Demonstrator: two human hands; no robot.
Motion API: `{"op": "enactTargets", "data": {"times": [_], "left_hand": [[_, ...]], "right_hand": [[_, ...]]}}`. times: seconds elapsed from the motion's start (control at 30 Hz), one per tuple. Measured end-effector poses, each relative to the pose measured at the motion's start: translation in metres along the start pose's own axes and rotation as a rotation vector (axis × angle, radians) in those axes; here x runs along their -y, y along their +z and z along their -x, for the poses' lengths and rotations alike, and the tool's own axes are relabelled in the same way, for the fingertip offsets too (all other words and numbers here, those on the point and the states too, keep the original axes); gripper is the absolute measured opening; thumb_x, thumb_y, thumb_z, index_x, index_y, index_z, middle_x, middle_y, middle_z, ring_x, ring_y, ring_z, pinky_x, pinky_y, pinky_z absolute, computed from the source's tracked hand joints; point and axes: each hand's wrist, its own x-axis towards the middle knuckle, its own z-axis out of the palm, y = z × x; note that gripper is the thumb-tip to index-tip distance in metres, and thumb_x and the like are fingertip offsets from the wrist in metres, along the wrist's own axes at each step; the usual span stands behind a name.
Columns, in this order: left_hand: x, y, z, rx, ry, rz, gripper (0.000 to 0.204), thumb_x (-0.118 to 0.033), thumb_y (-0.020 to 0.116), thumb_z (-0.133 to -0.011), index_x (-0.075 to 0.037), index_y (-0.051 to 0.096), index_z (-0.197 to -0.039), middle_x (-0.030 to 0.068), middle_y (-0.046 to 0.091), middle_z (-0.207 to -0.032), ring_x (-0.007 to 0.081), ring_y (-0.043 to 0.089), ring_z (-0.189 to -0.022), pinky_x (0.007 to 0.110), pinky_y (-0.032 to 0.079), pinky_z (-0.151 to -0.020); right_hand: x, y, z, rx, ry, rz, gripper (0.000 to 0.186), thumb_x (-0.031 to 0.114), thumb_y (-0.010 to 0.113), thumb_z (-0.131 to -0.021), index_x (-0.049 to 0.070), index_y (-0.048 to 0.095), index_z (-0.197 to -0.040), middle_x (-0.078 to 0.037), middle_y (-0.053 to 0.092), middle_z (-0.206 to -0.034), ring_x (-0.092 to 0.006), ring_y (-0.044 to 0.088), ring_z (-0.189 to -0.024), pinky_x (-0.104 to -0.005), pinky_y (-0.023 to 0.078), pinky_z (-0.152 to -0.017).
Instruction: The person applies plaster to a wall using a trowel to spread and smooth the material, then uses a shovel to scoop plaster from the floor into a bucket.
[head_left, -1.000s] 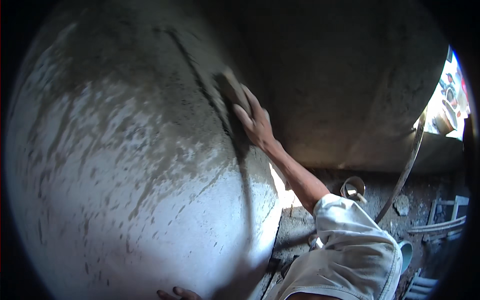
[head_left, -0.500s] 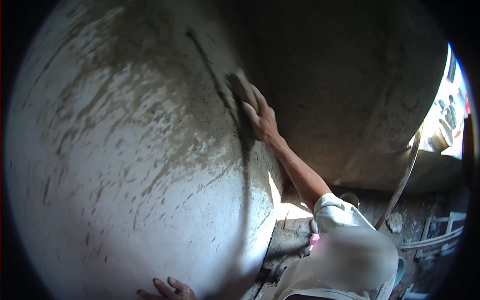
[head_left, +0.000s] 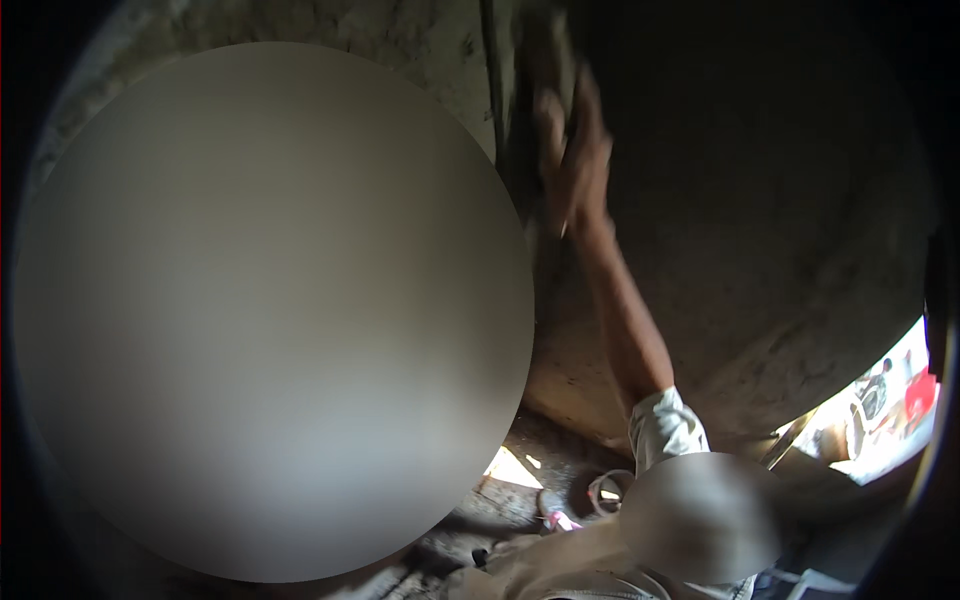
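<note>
My right hand [head_left: 576, 150] reaches high on the plastered surface at the top centre of the head view, closed on a dull, block-shaped hand tool [head_left: 545, 45] that is smeared by motion. The tool lies by a dark vertical streak in the rough grey plaster [head_left: 440, 40], beside a darker curved wall [head_left: 740, 180]. A large blurred round patch hides most of the surface on the left. I do not see my left hand.
A bright opening [head_left: 890, 390] at the right shows blurred objects and something red outside. Below are a dirty floor [head_left: 495, 505], a round container [head_left: 608, 490] and a pole [head_left: 790, 440] near the opening. My pale sleeve [head_left: 665, 425] shows at the lower centre right.
My right hand has moved upward in the view with the tool. The opening and floor appear lower as the camera has shifted. My left hand has left the visible picture.
</note>
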Motion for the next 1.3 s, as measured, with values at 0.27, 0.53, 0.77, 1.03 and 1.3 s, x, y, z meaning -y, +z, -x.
{"op": "enactTargets", "data": {"times": [0.27,0.53,0.77,1.03,1.3], "left_hand": [[-0.067,0.020,-0.003,-0.029,-0.213,-0.157,0.057,-0.041,0.026,-0.106,-0.003,0.037,-0.147,0.0219,0.029,-0.154,0.0410,0.026,-0.142,0.055,0.021,-0.115],[-0.107,0.026,-0.003,-0.017,-0.323,-0.115,0.063,-0.046,0.023,-0.105,-0.001,0.033,-0.148,0.0239,0.021,-0.156,0.0430,0.021,-0.143,0.058,0.019,-0.115],[-0.112,0.024,-0.007,-0.071,-0.307,-0.078,0.061,-0.045,0.027,-0.105,-0.002,0.037,-0.147,0.0247,0.025,-0.155,0.0453,0.026,-0.141,0.058,0.022,-0.112],[-0.096,0.026,-0.006,-0.069,-0.299,-0.073,0.063,-0.049,0.026,-0.104,-0.005,0.038,-0.147,0.0250,0.023,-0.156,0.0477,0.024,-0.141,0.061,0.021,-0.111],[-0.103,0.016,-0.012,-0.059,-0.241,0.035,0.061,-0.053,0.032,-0.101,-0.017,0.033,-0.150,0.0285,0.022,-0.155,0.0550,0.022,-0.139,0.069,0.018,-0.107]], "right_hand": [[-0.002,-0.002,0.168,0.235,0.164,-0.159,0.069,0.034,0.056,-0.097,-0.002,0.028,-0.148,-0.028,0.048,-0.139,-0.0383,0.051,-0.127,-0.0437,0.039,-0.107],[0.004,0.005,0.102,0.207,0.098,-0.257,0.061,0.019,0.052,-0.099,-0.001,0.024,-0.149,-0.027,0.038,-0.148,-0.0377,0.038,-0.138,-0.0469,0.032,-0.112],[0.067,-0.048,-0.121,0.409,-0.249,-0.182,0.075,0.054,0.047,-0.098,0.003,0.029,-0.149,-0.025,0.041,-0.145,-0.0416,0.042,-0.132,-0.0472,0.038,-0.107],[0.010,-0.006,0.224,0.257,0.312,-0.214,0.063,0.023,0.065,-0.092,-0.003,0.037,-0.142,-0.026,0.056,-0.131,-0.0366,0.059,-0.118,-0.0435,0.050,-0.097],[0.001,0.007,0.141,0.111,0.032,-0.088,0.066,0.025,0.061,-0.095,0.000,0.029,-0.148,-0.026,0.043,-0.144,-0.0406,0.046,-0.130,-0.0461,0.040,-0.108]]}}
